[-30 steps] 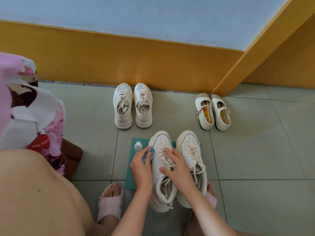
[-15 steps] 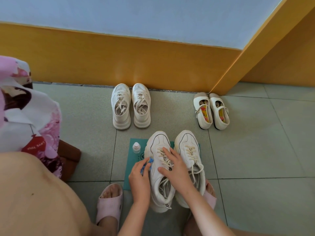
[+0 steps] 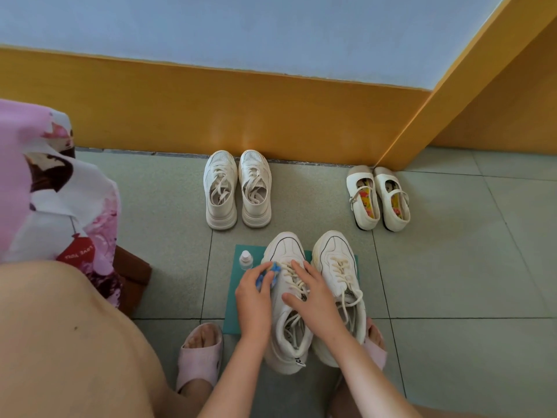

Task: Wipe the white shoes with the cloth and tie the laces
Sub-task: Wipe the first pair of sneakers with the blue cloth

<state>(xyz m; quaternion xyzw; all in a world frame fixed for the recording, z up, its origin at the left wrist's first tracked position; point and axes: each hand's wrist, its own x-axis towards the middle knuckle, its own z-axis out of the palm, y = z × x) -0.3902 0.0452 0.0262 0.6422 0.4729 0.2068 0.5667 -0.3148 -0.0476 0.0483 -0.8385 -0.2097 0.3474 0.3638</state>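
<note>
Desk: Hands first. What do we see over the teal mat (image 3: 232,300)?

Field: We see the left hand (image 3: 254,292) curled round a blue cloth (image 3: 273,270), pressing it to the side of the white sneaker (image 3: 286,251) that stands on the middle of the mat, toe pointing away from us. The right hand (image 3: 313,300) lies flat on that shoe's laces (image 3: 294,280), fingers spread and straight, gripping nothing.

Desk: And the other shoe?

Field: The second white sneaker (image 3: 334,251) stands just beside the first, on the right part of the mat, with its loose lace (image 3: 351,300) trailing down its side. Both heels reach past the mat's near edge. A small white bottle (image 3: 245,260) stands upright at the mat's far left corner, just beside the cloth.

Desk: What do we have around the mat?

Field: Beyond its far edge, a pair of white lace-up shoes (image 3: 238,191) sits by the yellow wall (image 3: 211,116). Farther off to the mat's right we see cream strap shoes (image 3: 378,200). A foot in a pink slipper (image 3: 200,354) rests at the mat's near left corner. We cannot make out much of its partner, which is hidden behind the second sneaker.
</note>
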